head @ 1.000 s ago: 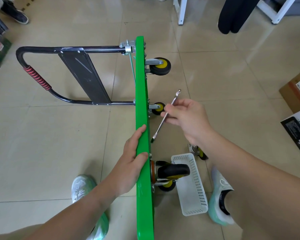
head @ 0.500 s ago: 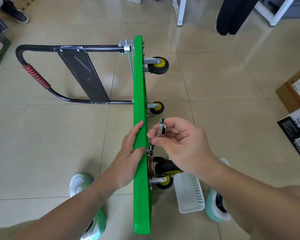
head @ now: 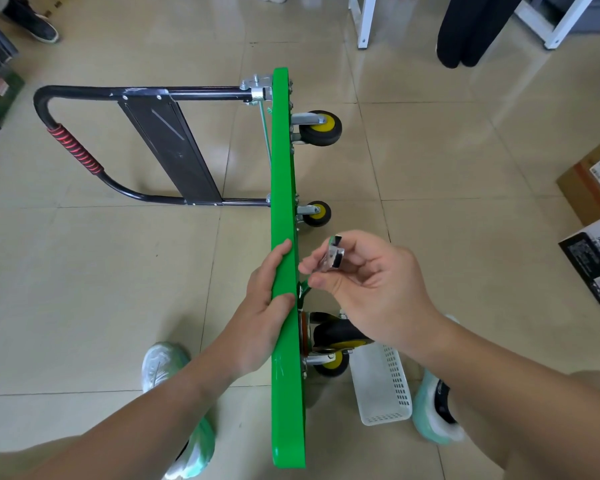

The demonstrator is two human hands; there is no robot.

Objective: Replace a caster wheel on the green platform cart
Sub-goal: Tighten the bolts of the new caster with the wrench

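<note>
The green cart [head: 286,237] stands tipped on its long edge on the tiled floor [head: 101,289], its deck running straight away from the person, the black handle [head: 84,157] lying out flat on the cart's left side and the wheels sticking out on its right. The left hand [head: 267,299] is clamped over the top edge of the deck, fingers on one face and thumb on the other, steadying it.

The right hand [head: 368,282] hovers just off the cart's wheel side, its grip pinched narrow around a slim metal wrench [head: 333,259] that points nearly end-on at the camera, so its length runs down toward the deck's underside. The far tip disappears beside the deck just above the big black wheel [head: 340,332]; I cannot tell whether it sits on a bolt.

That black wheel, with a yellow-hubbed wheel [head: 331,363] right below it, sits at the cart's near end, directly under the right hand, so that hand is the nearer 1. 2 more yellow-hubbed wheels [head: 321,128] sit at the far end.

On the cart's wheel side a white basket [head: 381,386] lies on the floor close to the black wheel, with a shoe [head: 437,410] just beyond, so swing room there looks tight; above the wheel the space is open.
</note>
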